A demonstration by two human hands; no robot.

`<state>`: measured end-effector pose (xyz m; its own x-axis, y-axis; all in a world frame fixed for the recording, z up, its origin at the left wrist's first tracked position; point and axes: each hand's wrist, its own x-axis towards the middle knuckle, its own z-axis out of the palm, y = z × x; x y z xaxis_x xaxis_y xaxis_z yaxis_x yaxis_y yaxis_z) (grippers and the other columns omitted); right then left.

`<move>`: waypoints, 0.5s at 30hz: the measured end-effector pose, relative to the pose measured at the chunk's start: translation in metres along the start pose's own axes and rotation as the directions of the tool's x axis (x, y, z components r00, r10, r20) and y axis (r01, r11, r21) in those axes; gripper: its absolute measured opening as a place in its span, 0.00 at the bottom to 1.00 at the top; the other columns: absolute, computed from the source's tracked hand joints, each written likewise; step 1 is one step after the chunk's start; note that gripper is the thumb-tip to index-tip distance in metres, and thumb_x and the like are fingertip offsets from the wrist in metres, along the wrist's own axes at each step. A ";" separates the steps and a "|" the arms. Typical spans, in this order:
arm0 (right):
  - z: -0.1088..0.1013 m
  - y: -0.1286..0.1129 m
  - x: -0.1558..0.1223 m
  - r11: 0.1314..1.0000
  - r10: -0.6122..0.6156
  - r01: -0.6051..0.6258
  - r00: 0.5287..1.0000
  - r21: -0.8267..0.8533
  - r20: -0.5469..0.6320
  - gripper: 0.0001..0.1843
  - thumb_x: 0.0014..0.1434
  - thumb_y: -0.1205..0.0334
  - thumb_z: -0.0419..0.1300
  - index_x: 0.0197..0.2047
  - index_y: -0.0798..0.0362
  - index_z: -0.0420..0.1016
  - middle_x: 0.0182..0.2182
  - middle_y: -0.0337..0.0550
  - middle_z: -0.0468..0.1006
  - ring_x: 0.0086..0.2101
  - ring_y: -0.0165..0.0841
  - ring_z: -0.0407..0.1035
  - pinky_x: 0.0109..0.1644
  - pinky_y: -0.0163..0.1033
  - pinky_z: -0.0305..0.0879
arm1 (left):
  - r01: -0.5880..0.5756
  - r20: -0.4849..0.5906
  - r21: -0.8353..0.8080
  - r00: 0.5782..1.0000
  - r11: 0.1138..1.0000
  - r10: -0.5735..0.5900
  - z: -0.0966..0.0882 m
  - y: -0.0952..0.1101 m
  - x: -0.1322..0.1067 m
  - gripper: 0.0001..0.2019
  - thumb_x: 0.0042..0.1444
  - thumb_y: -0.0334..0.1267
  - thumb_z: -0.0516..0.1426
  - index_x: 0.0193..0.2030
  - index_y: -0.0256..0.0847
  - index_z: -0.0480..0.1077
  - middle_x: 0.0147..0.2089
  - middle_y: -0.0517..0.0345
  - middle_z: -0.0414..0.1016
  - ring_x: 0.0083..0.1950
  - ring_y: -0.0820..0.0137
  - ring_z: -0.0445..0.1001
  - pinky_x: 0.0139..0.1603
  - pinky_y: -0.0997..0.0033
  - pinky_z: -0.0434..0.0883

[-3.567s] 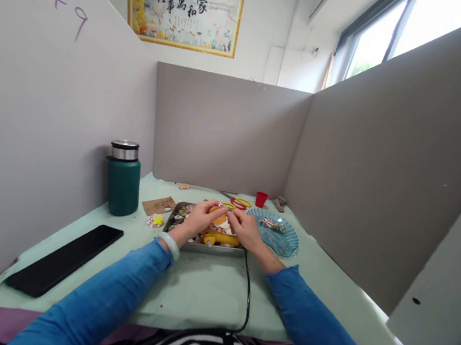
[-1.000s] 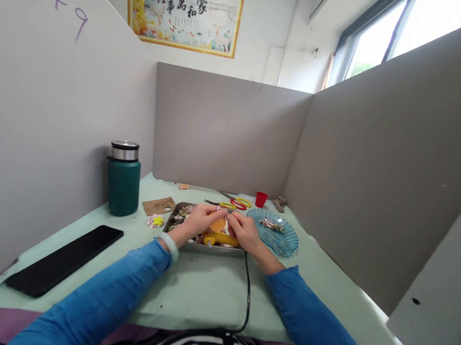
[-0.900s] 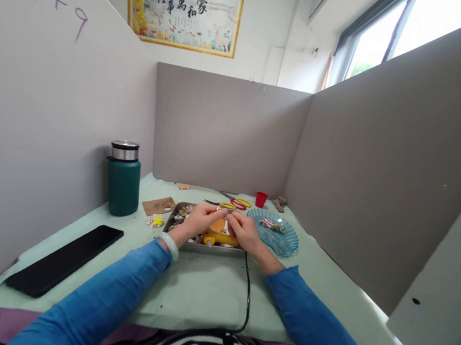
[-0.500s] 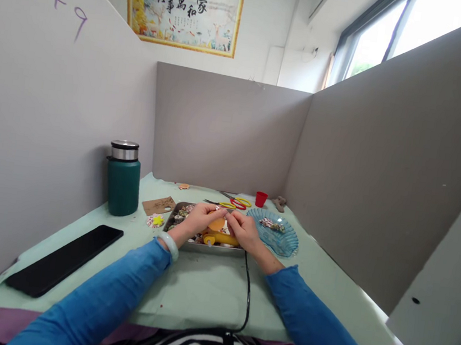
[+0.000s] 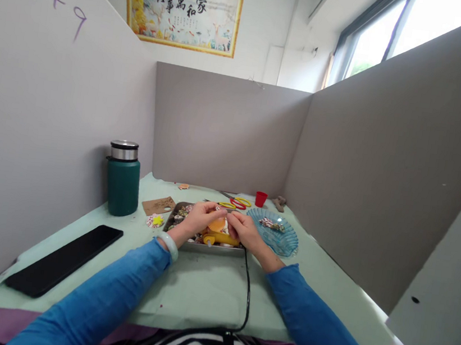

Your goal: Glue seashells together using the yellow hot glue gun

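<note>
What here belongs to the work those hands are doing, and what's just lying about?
Likely part of the work:
orange piece in the left hand, right hand close by
metal tray
yellow tool
scissors
blue plate

Probably just lying about:
green bottle
black phone

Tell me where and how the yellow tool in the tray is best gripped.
The yellow tool is likely best gripped mid-body, from the near side: it lies crosswise in the metal tray, long and rounded, with its pale tip at the left end, and the left hand and right hand crowd the far side.
</note>
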<state>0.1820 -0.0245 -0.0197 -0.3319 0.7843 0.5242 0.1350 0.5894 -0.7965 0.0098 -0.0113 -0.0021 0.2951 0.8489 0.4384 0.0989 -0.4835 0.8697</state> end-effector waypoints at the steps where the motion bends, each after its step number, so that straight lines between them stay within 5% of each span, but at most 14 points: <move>1: 0.000 0.000 0.000 1.000 0.003 -0.003 1.000 0.010 0.006 0.25 0.63 0.46 0.52 0.20 0.51 0.60 0.12 0.33 0.63 0.16 0.25 0.55 0.23 0.34 0.53 | 0.002 0.002 -0.007 1.000 1.000 -0.002 0.000 0.000 0.000 0.17 0.47 0.51 0.62 0.28 0.36 0.69 0.22 0.64 0.64 0.24 0.76 0.63 0.24 0.77 0.63; 15: 0.002 0.000 -0.003 0.986 -0.076 0.067 0.996 -0.154 -0.051 0.25 0.65 0.46 0.51 0.21 0.51 0.61 0.14 0.34 0.65 0.18 0.26 0.59 0.26 0.33 0.57 | 0.028 0.023 -0.134 0.999 0.991 -0.025 -0.004 -0.005 0.003 0.17 0.44 0.49 0.65 0.28 0.35 0.72 0.24 0.61 0.70 0.27 0.74 0.67 0.28 0.75 0.63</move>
<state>0.1812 -0.0270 -0.0217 -0.2931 0.7460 0.5979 0.2541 0.6637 -0.7035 0.0061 -0.0056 -0.0046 0.3140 0.8559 0.4108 -0.0207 -0.4264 0.9043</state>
